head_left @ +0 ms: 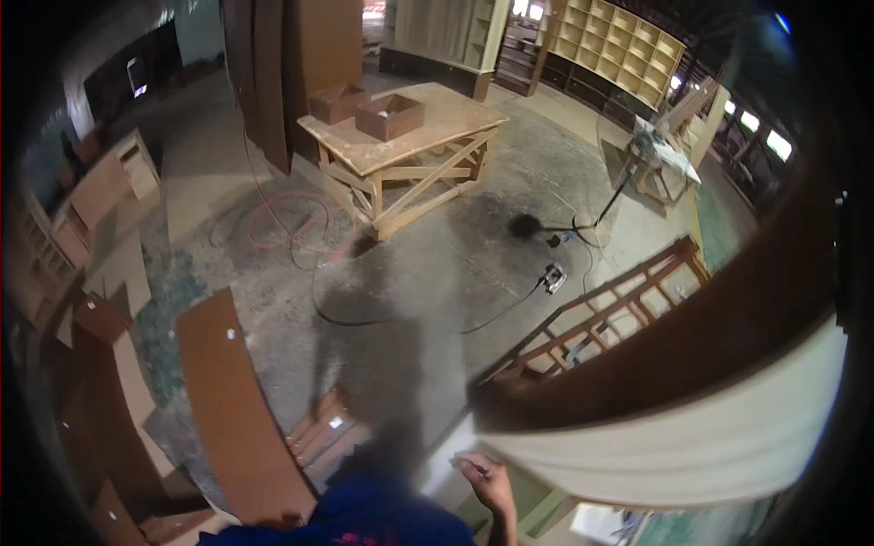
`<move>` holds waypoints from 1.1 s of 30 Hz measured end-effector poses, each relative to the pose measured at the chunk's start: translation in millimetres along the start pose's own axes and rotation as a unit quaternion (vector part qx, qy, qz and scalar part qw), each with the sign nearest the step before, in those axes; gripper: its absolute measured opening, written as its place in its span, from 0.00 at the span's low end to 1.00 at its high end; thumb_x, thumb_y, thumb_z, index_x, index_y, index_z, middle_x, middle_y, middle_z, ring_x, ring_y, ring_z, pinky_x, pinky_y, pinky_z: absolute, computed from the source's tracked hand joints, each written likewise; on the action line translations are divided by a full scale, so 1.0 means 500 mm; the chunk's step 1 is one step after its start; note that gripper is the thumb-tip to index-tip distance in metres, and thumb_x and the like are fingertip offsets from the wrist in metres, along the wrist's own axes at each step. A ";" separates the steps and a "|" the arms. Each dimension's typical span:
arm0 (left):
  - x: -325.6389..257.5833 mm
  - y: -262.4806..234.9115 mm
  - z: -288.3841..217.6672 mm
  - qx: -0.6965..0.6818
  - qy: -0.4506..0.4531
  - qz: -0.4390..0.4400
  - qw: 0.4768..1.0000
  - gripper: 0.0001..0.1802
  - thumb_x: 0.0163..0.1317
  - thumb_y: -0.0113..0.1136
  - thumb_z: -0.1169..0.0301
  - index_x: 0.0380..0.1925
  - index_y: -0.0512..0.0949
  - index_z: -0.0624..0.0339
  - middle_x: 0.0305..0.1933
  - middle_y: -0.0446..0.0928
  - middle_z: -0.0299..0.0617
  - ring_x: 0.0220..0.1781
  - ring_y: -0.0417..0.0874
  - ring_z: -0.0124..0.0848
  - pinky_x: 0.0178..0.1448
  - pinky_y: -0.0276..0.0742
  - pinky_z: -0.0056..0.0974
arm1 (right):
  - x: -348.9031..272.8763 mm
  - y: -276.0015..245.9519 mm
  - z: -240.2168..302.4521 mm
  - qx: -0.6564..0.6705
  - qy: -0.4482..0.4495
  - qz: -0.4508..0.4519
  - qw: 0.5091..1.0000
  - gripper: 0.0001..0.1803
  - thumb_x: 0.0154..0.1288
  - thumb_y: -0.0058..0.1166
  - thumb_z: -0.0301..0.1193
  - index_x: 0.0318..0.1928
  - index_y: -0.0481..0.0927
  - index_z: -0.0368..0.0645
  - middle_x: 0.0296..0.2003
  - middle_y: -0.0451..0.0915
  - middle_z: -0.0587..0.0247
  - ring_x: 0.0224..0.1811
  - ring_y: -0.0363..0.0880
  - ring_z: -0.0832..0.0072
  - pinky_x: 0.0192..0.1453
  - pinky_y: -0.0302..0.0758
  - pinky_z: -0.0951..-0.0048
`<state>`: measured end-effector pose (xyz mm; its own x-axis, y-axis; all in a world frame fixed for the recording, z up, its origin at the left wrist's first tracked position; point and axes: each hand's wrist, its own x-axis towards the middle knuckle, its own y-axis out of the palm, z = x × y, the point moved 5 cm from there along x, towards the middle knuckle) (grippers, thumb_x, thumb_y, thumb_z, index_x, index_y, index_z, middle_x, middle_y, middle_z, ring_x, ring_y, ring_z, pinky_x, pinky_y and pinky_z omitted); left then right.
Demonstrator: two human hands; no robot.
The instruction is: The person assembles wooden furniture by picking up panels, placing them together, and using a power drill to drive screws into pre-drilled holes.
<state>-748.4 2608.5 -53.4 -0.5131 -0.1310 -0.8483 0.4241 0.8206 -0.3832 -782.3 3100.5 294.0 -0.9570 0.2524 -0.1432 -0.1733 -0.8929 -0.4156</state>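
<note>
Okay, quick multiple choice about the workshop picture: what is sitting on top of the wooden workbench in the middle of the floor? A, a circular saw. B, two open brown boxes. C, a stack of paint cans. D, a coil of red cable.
B: two open brown boxes stand side by side on the wooden workbench; the red cable lies coiled on the floor beside it, and the power tool sits on the floor too.

A wooden workbench (428,136) bears two brown boxes (390,116).
</note>
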 end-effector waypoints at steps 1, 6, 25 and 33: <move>0.138 -0.076 -0.157 0.022 0.045 -0.038 0.998 0.13 0.68 0.50 0.66 0.48 0.76 0.57 0.41 0.80 0.36 0.39 0.79 0.28 0.42 0.74 0.32 | 0.097 0.008 -0.055 -0.058 -0.022 -0.033 0.998 0.14 0.62 0.55 0.28 0.47 0.82 0.41 0.45 0.83 0.52 0.48 0.82 0.65 0.53 0.76 0.69; 0.243 -0.069 -1.171 -0.271 0.284 0.031 0.919 0.09 0.67 0.55 0.67 0.42 0.79 0.59 0.32 0.80 0.36 0.35 0.79 0.25 0.36 0.75 0.29 | 0.207 -0.038 -0.452 -0.322 0.101 -0.028 0.941 0.12 0.62 0.52 0.33 0.45 0.80 0.44 0.43 0.82 0.54 0.47 0.80 0.58 0.50 0.75 0.59; 0.511 -0.235 -2.166 0.089 0.388 0.005 0.917 0.15 0.65 0.51 0.65 0.45 0.80 0.61 0.43 0.82 0.52 0.48 0.83 0.43 0.51 0.77 0.42 | 1.673 -0.239 -0.446 0.064 0.178 -0.009 0.982 0.15 0.66 0.50 0.30 0.45 0.78 0.29 0.30 0.82 0.60 0.29 0.80 0.75 0.34 0.76 0.76; 0.921 -0.706 -2.432 0.061 0.407 -0.332 0.849 0.15 0.60 0.55 0.70 0.47 0.75 0.61 0.42 0.80 0.56 0.45 0.81 0.52 0.49 0.76 0.48 | 2.253 -0.207 0.046 0.028 -0.023 -0.066 0.997 0.11 0.65 0.53 0.29 0.44 0.80 0.34 0.33 0.82 0.62 0.35 0.77 0.78 0.43 0.74 0.75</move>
<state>-2041.9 2935.3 135.8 -0.9938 -0.0736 0.0839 -0.1116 0.6456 -0.7555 -1847.9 3468.5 196.3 -0.9346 0.3522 -0.0490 -0.3093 -0.8732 -0.3766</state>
